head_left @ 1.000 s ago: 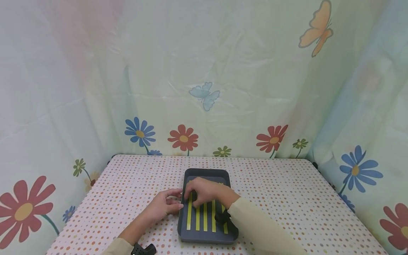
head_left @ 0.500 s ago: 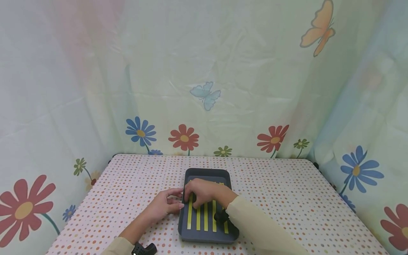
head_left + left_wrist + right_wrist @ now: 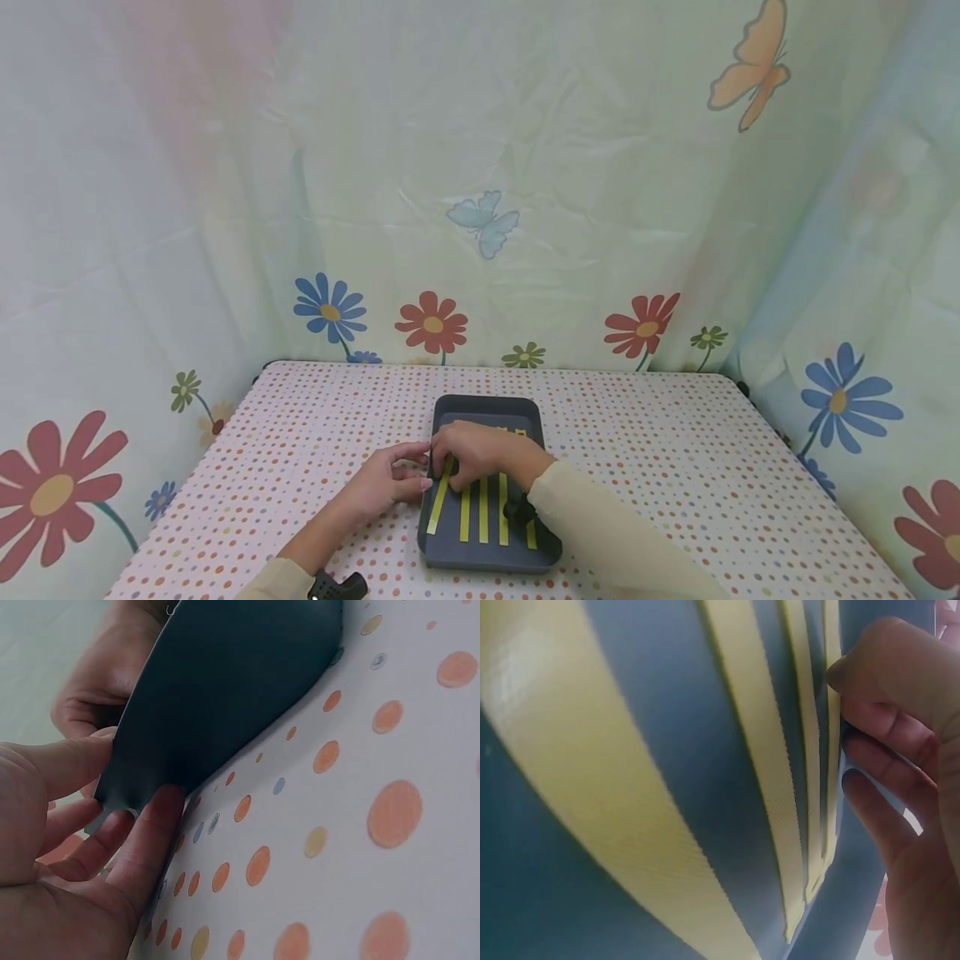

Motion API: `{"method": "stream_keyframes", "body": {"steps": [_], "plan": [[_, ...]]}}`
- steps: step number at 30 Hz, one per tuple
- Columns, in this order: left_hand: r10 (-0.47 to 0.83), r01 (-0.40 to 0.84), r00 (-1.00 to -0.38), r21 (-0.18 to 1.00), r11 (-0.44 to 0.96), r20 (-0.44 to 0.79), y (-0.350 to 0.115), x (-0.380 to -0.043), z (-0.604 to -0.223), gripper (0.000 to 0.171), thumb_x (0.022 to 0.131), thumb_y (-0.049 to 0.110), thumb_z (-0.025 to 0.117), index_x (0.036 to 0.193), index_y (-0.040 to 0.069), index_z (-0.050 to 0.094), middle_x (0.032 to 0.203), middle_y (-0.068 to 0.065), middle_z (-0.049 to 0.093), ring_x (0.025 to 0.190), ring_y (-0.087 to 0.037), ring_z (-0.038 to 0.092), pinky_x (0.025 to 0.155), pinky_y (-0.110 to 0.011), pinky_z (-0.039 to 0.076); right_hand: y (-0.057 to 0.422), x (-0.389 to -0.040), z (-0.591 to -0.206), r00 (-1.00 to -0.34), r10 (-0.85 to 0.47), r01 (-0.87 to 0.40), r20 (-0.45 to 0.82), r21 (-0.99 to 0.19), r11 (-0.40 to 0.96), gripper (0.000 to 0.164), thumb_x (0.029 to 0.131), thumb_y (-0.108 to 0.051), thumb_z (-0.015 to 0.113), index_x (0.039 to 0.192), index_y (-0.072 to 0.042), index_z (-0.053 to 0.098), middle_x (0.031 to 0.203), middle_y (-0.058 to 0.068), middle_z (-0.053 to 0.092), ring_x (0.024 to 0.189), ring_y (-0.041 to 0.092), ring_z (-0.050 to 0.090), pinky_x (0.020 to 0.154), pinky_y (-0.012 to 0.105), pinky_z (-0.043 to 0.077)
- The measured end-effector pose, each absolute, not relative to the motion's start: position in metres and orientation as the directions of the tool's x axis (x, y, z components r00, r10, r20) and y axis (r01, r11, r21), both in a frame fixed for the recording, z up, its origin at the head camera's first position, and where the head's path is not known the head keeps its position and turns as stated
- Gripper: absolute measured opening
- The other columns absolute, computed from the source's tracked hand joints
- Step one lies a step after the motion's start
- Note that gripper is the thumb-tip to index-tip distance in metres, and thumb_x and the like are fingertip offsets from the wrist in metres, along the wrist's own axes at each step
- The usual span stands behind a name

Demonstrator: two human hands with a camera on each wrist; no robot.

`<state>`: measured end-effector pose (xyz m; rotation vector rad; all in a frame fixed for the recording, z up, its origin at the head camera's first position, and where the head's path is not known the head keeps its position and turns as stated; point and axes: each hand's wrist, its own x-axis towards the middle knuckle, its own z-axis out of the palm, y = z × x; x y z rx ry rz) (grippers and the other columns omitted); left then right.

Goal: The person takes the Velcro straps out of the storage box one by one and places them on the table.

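A dark grey rectangular tray (image 3: 491, 567) lies on the dotted tabletop, with several flat yellow strips (image 3: 483, 510) lengthwise on its floor. Inside it, my right hand (image 3: 480, 450) pinches the leftmost yellow strip (image 3: 438, 507) near its far half; the strip's near end slants left toward the tray wall. In the right wrist view the thumb of that hand meets the strip's edge, other fingers curled. My left hand (image 3: 375, 483) holds the tray's left side; the left wrist view shows thumb and fingertips at the rim and outer wall (image 3: 232, 682). The right hand hides the strips' far parts.
The tabletop (image 3: 637, 433) carries a cover with colored dots. A pale curtain (image 3: 562, 208) with flowers and butterflies hangs behind it and on both sides. Each wrist wears a black strapped device, the left one (image 3: 337, 587) near the table's front.
The leftmost strip's near end has swung left, so it now lies slanted rather than parallel to the others. The right hand has shifted slightly left; the left hand stays at the tray's side.
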<state>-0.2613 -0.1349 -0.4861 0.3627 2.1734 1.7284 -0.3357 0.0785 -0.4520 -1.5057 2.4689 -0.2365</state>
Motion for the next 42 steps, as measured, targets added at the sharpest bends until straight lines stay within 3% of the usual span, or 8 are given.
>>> {"method": "stream_keyframes", "body": {"steps": [13,19,42], "plan": [[0.405,-0.028,-0.908,0.981,0.192,-0.106,-0.1355,-0.2582,-0.4888,0.069,0.093,0.016,0.077,0.151,-0.001,0.045,0.139,-0.02,0.055,0.106,-0.016,0.071,0.083,-0.03,0.063,0.0769,-0.33,-0.4545,-0.446,-0.887,-0.854,-0.122,-0.24,0.462,0.013,0.082,-0.014,0.082,0.092,-0.021,0.079,0.101,-0.012,0.065,0.094,0.003,0.056,0.086,0.015,0.051],[0.397,-0.022,-0.911,0.975,0.22,-0.11,-0.1346,-0.2599,-0.488,0.068,0.092,0.018,0.077,0.151,0.003,0.047,0.137,-0.017,0.056,0.105,-0.016,0.071,0.084,-0.031,0.063,0.0782,-0.3296,-0.4531,-0.442,-0.89,-0.859,-0.11,-0.235,0.456,0.013,0.082,-0.014,0.083,0.093,-0.021,0.079,0.105,-0.012,0.066,0.096,0.003,0.057,0.089,0.016,0.051],[0.399,-0.017,-0.911,0.976,0.217,-0.105,-0.1335,-0.262,-0.4859,0.069,0.092,0.018,0.077,0.152,0.003,0.047,0.138,-0.016,0.057,0.107,-0.017,0.071,0.085,-0.031,0.063,0.0795,-0.3327,-0.4517,-0.386,-0.919,-0.894,-0.075,-0.215,0.393,0.011,0.081,-0.015,0.082,0.09,-0.021,0.08,0.101,-0.012,0.067,0.09,0.002,0.058,0.079,0.009,0.049]]}}
